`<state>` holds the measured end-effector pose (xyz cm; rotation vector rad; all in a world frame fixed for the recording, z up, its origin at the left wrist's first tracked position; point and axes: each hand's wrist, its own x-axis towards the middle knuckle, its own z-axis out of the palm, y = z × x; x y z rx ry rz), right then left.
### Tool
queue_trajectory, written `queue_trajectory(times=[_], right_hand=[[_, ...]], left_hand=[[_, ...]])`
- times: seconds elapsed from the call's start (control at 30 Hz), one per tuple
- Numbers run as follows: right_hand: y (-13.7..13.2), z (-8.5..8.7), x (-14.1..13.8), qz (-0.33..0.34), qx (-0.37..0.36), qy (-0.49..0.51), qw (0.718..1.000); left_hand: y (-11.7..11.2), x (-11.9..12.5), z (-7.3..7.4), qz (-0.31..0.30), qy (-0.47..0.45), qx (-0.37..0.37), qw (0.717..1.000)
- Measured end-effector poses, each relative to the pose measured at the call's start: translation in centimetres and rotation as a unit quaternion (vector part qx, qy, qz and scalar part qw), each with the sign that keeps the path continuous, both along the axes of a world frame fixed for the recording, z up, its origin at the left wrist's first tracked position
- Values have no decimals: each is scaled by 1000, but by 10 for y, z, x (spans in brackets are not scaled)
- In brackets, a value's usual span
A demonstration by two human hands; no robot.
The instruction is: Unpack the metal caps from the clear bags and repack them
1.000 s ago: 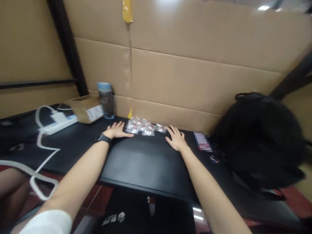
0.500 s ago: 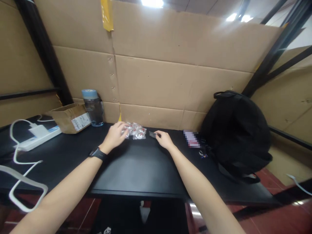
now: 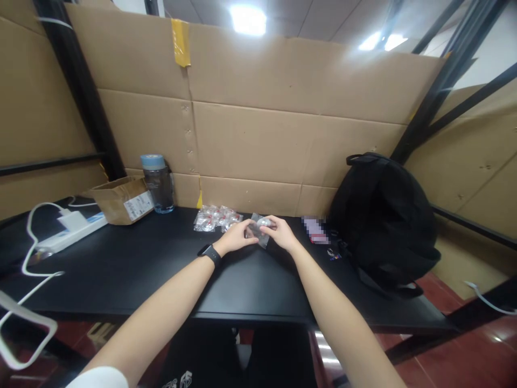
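Note:
Over the desk, both my hands meet at a small clear plastic bag [image 3: 261,238]. A pale, shiny round piece [image 3: 264,221] shows at its upper part; whether it lies inside or against the bag I cannot tell. My left hand [image 3: 236,237] is closed on the bag's left side, thumb and fingers curved round it. From the right, my right hand [image 3: 280,233] pinches the bag beside the round piece. Just left of the bag, toward the cardboard wall, lies a pile of clear plastic packets [image 3: 214,217] with silvery round pieces and red bits in them.
A bottle [image 3: 158,186] and an open cardboard box [image 3: 125,200] stand at the back left, near a white power strip [image 3: 70,237] with cables. On the right are a black backpack [image 3: 383,221], a blurred pinkish item [image 3: 315,229] and keys [image 3: 333,253].
My left hand has left the packet pile and moved right to the bag at my right hand. The pale round piece now shows between them. The camera view has shifted slightly.

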<state>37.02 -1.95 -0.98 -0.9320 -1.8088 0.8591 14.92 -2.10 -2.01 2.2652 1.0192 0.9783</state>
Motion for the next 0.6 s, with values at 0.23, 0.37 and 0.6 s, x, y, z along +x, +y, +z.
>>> queue_trajectory(times=[0.23,0.37,0.6], right_hand=[[5,5,5,13,-13,-2,1000],[-6,16,4,-19,30,-36,999],[-17,27,-2,7,35,-58,998]], left_hand=[[0,-4,-3,2,2,-1,1000],[-1,0,-4,-35,-35,-22,999],[0,7,-12,-87,-119,-105,983]])
